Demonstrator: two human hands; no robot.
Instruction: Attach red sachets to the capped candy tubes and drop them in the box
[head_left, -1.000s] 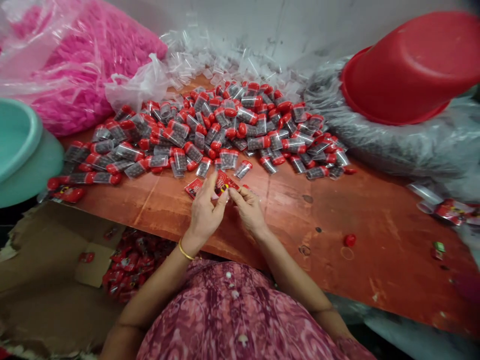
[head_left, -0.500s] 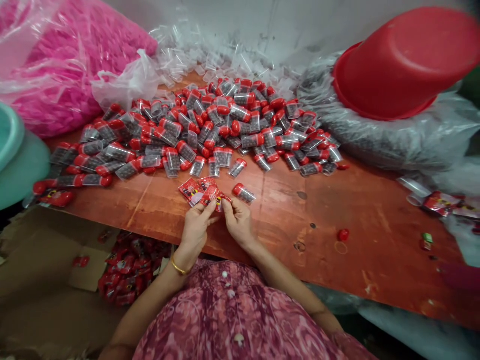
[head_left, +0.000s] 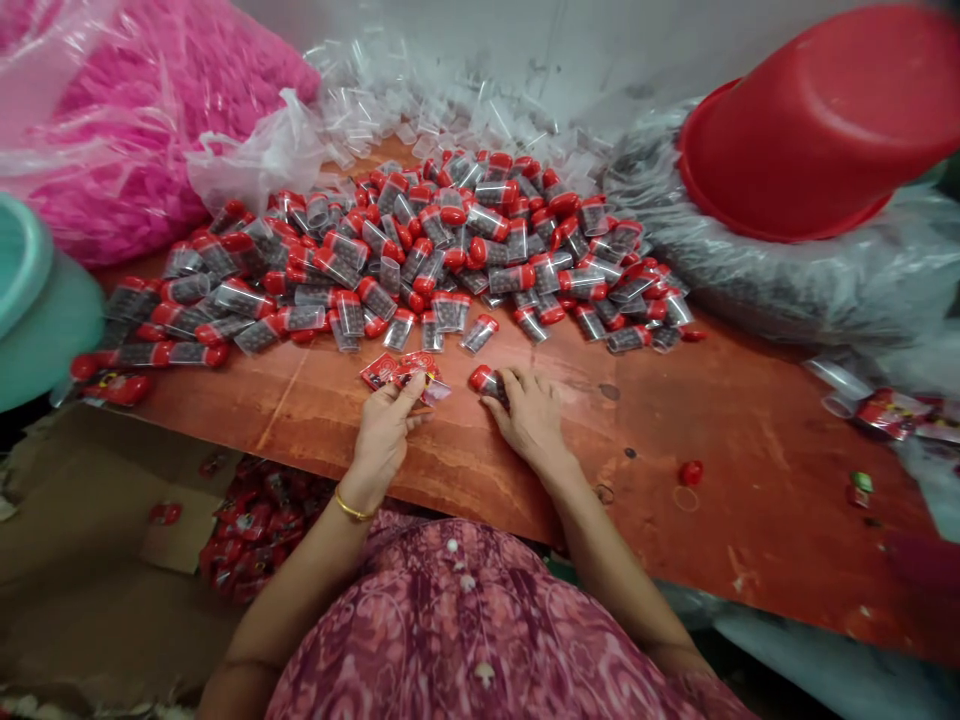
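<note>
My left hand (head_left: 385, 430) pinches a small bunch of red printed labels (head_left: 405, 370) just above the brown tabletop (head_left: 750, 470). My right hand (head_left: 530, 410) rests on the table with its fingers curled over a small clear tube with a red cap (head_left: 484, 380). A large heap of the same red-capped tubes filled with dark beads (head_left: 405, 260) lies just beyond both hands.
A pink filled plastic bag (head_left: 120, 130) lies at the back left, a teal basin (head_left: 37, 310) at the left edge. A tipped red basin (head_left: 825, 130) rests on a clear bag of dark beads (head_left: 787, 280). A cardboard box with red packets (head_left: 247, 530) sits below the table.
My right hand let go of the labels and moved right onto the loose tube. My left hand keeps the labels and moved slightly up the table.
</note>
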